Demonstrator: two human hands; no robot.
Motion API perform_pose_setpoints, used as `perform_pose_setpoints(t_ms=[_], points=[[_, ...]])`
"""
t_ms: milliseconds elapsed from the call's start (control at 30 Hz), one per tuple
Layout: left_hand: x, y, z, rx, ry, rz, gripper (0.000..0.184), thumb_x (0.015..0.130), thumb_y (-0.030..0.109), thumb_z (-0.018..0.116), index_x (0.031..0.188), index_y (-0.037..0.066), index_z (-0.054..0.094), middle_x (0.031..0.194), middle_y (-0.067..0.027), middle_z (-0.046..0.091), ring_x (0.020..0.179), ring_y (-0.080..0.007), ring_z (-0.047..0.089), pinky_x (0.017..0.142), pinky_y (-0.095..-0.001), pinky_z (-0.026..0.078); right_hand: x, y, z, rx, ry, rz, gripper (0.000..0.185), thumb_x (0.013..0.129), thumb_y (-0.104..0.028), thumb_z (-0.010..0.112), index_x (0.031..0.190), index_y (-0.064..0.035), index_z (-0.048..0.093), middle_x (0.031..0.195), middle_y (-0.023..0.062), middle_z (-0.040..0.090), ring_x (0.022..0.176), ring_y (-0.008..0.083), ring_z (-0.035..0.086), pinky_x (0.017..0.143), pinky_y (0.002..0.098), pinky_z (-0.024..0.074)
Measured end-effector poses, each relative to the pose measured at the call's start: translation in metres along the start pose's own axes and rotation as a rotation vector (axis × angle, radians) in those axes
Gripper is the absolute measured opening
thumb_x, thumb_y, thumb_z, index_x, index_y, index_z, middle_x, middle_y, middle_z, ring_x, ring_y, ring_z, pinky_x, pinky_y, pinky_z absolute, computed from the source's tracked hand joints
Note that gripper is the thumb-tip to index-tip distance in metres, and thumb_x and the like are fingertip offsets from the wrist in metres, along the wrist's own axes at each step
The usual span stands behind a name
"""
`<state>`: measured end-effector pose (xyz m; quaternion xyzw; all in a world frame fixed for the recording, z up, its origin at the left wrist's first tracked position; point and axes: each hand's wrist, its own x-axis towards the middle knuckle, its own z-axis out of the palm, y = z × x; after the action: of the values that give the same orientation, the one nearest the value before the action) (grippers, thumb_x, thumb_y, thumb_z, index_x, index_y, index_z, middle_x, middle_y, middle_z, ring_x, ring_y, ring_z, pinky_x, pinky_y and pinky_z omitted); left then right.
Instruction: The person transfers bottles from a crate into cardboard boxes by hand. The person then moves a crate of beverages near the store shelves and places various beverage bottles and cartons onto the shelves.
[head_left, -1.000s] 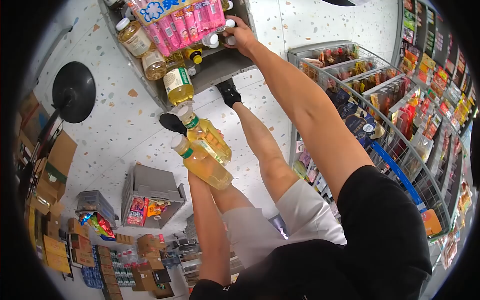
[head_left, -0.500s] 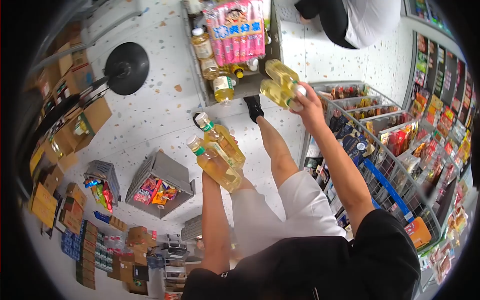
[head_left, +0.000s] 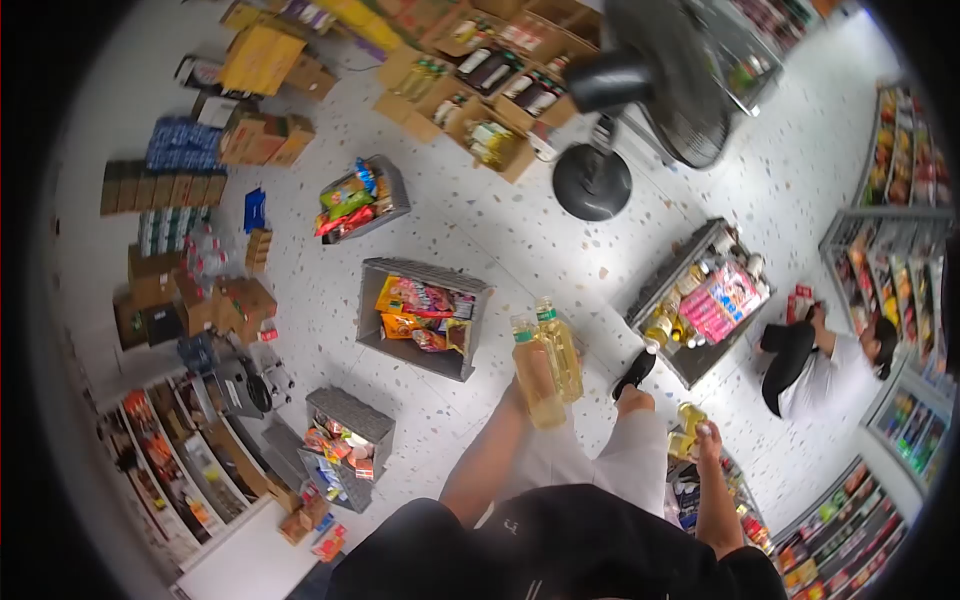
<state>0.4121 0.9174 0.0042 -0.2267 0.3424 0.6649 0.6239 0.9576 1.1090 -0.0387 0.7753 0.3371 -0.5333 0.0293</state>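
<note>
My left hand (head_left: 513, 400), mostly hidden behind what it carries, is closed on two clear bottles of pale yellow liquid. The nearer bottle (head_left: 540, 385) has a white cap with a green neck band, and the other bottle (head_left: 564, 352) stands close beside it. Low on the right, my right hand (head_left: 708, 438) grips two more yellow bottles (head_left: 688, 416) near their caps. Ahead of my foot is a grey crate (head_left: 664, 352) with yellow bottles along one side and a pink multipack (head_left: 722, 302) on top.
Grey crates of snack packets (head_left: 368, 262) stand left of my legs. A black floor fan (head_left: 592, 182) and open cartons of bottles (head_left: 490, 140) are farther off. To the right, a person (head_left: 815, 375) crouches by the shelves. A loaded trolley (head_left: 735, 480) stands beside my right arm.
My view has swung left, so the bottle crate and the trolley sit farther right and the snack crates nearer the middle. Both hands still hold their bottles.
</note>
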Motion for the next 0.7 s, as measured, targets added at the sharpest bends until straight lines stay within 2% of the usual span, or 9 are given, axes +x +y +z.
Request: perform_pose_setpoints(t_ms=[33, 167, 200, 400, 467, 533, 600, 633, 700], points=[[-0.009, 0.018, -0.019, -0.018, -0.008, 0.026, 0.063, 0.107, 0.061, 0.057, 0.146, 0.011, 0.064, 0.133, -0.0203, 0.073, 0.119, -0.0348, 0.073, 0.104, -0.0525, 0.061, -0.041, -0.038, 0.019, 0.037, 0.014, 0.087, 0.048, 0.096, -0.027, 0.08, 0.142, -0.0244, 0.068, 0.095, 0.0013, 0.066, 0.083, 0.0169, 0.062, 0.066, 0.0424, 0.0575], [-0.042, 0.113, -0.081, -0.12, -0.034, 0.136, 0.064, 0.11, 0.059, 0.051, 0.153, 0.012, 0.058, 0.138, -0.0198, 0.071, 0.122, -0.0367, 0.072, 0.106, -0.0529, 0.06, -0.091, -0.097, 0.086, -0.277, 0.037, 0.115, 0.047, 0.092, -0.019, 0.084, 0.138, -0.0221, 0.072, 0.09, 0.0034, 0.069, 0.075, 0.0164, 0.063, 0.062, 0.042, 0.0554], [-0.054, 0.135, -0.092, -0.241, -0.047, 0.151, 0.066, 0.11, 0.058, 0.05, 0.156, 0.01, 0.056, 0.14, -0.0189, 0.07, 0.121, -0.0371, 0.073, 0.105, -0.0522, 0.061, -0.054, -0.069, 0.091, -0.238, -0.066, -0.107, 0.046, 0.089, -0.016, 0.085, 0.133, -0.018, 0.074, 0.084, 0.004, 0.07, 0.068, 0.0157, 0.063, 0.061, 0.0386, 0.0547], [-0.077, 0.297, -0.094, -0.093, -0.047, 0.224, 0.067, 0.108, 0.059, 0.056, 0.155, 0.011, 0.057, 0.135, -0.0165, 0.073, 0.118, -0.0347, 0.074, 0.101, -0.0533, 0.061, -0.089, -0.205, 0.226, -0.374, -0.07, -0.3, 0.048, 0.084, -0.018, 0.085, 0.131, -0.0141, 0.077, 0.083, 0.009, 0.074, 0.069, 0.0194, 0.07, 0.068, 0.0393, 0.0578], [-0.083, 0.33, -0.104, -0.056, -0.095, 0.188, 0.068, 0.107, 0.059, 0.056, 0.155, 0.011, 0.057, 0.135, -0.0165, 0.073, 0.118, -0.0346, 0.074, 0.101, -0.0534, 0.061, -0.03, -0.21, 0.278, -0.372, -0.057, -0.635, 0.044, 0.087, -0.018, 0.084, 0.13, -0.0122, 0.075, 0.081, 0.0048, 0.071, 0.069, 0.0173, 0.067, 0.065, 0.0356, 0.0547], [-0.077, 0.367, -0.105, -0.04, -0.12, 0.151, 0.068, 0.107, 0.059, 0.056, 0.155, 0.011, 0.056, 0.135, -0.0165, 0.073, 0.118, -0.0346, 0.074, 0.101, -0.0535, 0.061, -0.06, -0.292, 0.337, -0.607, -0.01, -0.614, 0.052, 0.085, -0.028, 0.086, 0.134, -0.0172, 0.075, 0.082, 0.0127, 0.073, 0.071, 0.0221, 0.07, 0.071, 0.0407, 0.0558], [-0.07, 0.405, -0.106, -0.013, -0.145, 0.128, 0.068, 0.107, 0.059, 0.057, 0.155, 0.011, 0.056, 0.136, -0.0165, 0.073, 0.119, -0.0345, 0.073, 0.102, -0.0535, 0.061, -0.082, -0.37, 0.401, -0.513, -0.123, -0.633, 0.053, 0.086, -0.032, 0.087, 0.136, -0.0188, 0.075, 0.083, 0.0174, 0.075, 0.077, 0.0313, 0.074, 0.078, 0.047, 0.0585], [-0.062, 0.433, -0.102, -0.005, -0.142, 0.115, 0.068, 0.107, 0.059, 0.057, 0.155, 0.011, 0.056, 0.136, -0.0165, 0.073, 0.119, -0.0345, 0.073, 0.102, -0.0536, 0.061, -0.044, -0.369, 0.437, -0.654, 0.064, -0.972, 0.051, 0.087, -0.031, 0.087, 0.136, -0.0189, 0.075, 0.084, 0.0198, 0.075, 0.079, 0.0346, 0.075, 0.078, 0.0495, 0.0581], [-0.059, 0.474, -0.098, -0.028, -0.105, 0.091, 0.068, 0.107, 0.059, 0.057, 0.155, 0.01, 0.056, 0.136, -0.0165, 0.073, 0.119, -0.0344, 0.073, 0.102, -0.0537, 0.06, -0.114, -0.473, 0.494, -0.666, -0.13, -0.688, 0.047, 0.087, -0.024, 0.086, 0.132, -0.0151, 0.075, 0.093, 0.024, 0.077, 0.088, 0.0403, 0.076, 0.08, 0.0503, 0.0591]])
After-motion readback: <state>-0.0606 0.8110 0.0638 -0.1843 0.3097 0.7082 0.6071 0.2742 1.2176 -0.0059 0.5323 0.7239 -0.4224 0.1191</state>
